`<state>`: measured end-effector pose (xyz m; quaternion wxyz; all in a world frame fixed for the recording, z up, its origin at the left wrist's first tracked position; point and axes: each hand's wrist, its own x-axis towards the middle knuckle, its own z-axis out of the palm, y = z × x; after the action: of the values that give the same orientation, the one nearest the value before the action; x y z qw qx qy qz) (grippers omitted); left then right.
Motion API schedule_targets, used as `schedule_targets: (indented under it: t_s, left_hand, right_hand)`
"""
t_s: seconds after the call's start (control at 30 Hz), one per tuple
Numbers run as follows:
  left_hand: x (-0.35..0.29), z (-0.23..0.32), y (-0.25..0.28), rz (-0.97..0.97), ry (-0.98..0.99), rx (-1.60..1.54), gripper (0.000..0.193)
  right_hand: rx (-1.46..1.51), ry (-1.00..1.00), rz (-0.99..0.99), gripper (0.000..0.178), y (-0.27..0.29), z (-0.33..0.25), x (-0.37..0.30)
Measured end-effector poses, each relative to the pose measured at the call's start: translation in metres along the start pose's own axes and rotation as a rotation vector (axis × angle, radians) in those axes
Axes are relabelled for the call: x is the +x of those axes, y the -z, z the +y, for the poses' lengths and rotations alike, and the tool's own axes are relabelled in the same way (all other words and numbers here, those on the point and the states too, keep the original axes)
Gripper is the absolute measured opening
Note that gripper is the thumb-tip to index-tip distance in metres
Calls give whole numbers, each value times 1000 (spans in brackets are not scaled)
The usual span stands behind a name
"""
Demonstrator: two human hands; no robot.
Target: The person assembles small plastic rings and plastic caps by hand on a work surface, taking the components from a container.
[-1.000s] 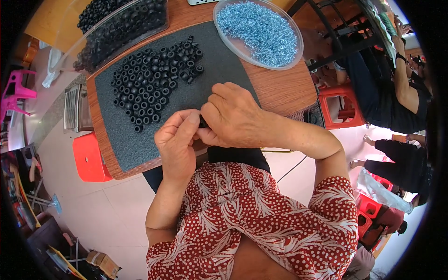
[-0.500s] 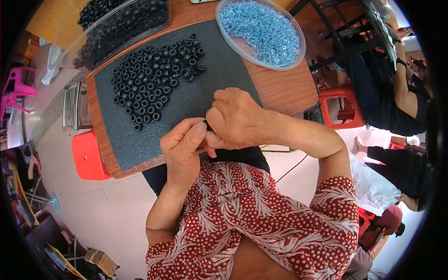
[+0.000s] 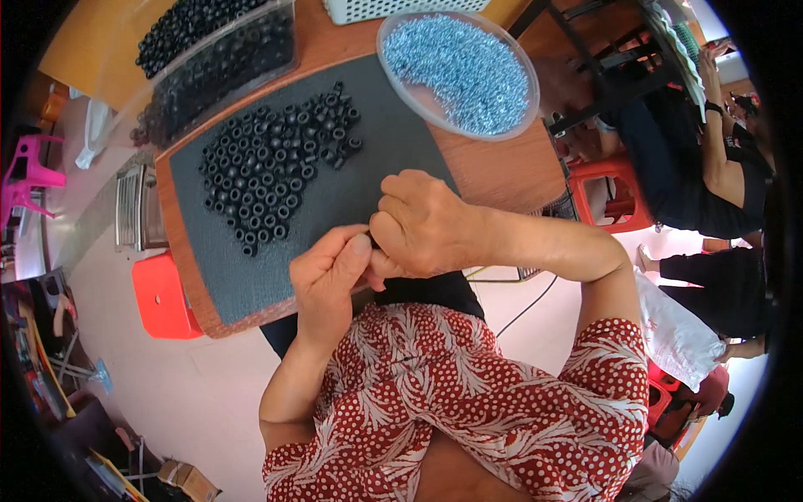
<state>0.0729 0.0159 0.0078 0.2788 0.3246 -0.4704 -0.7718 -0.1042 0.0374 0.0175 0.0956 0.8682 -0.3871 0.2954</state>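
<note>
Both my hands meet above the near edge of a dark grey mat [image 3: 389, 105]. My left hand [image 3: 320, 280] is closed in a pinch, thumb against the fingers, at a small black ring-shaped part [image 3: 371, 240]. My fingers cover most of that part. Against it rests my right hand [image 3: 431, 224], curled into a fist; what its fingers hold is hidden. On the mat beyond my hands, many loose black rings [image 3: 263, 171] lie in one spread-out patch.
A round clear dish [image 3: 400, 88] of tiny pale blue pieces stands far right on the wooden table [image 3: 506, 171]. At the far left is a clear tub [image 3: 287, 38] of black parts; a white basket [image 3: 401, 8] stands behind. Red stools [image 3: 163, 297] flank the table. People are at the right.
My hands stay together in nearly the same pose; the black part between them shows less now. The view has shifted slightly, bringing more of the white basket into sight.
</note>
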Motion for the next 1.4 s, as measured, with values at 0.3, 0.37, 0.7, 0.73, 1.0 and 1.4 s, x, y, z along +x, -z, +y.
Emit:
schedule_targets:
  t_s: [0.3, 0.37, 0.7, 0.73, 1.0, 1.4]
  left_hand:
    - [-3, -11, 14, 223, -242, 219, 19]
    - [2, -13, 16, 215, -275, 191, 17]
    - [48, 19, 11, 255, -1012, 1240, 25]
    - [58, 16, 14, 250, -1090, 1302, 29]
    - [75, 19, 19, 52, -1117, 1681, 17]
    - [59, 15, 17, 1, -1048, 1700, 20]
  right_hand:
    - [-669, -80, 130, 22, 46, 104, 27]
    - [-463, -171, 263, 17, 65, 143, 52]
    - [-670, -640, 160, 39, 72, 207, 65]
    - [-664, -638, 162, 39, 64, 204, 61]
    - [-357, -391, 110, 13, 56, 125, -2]
    - [-241, -545, -356, 10, 22, 116, -39]
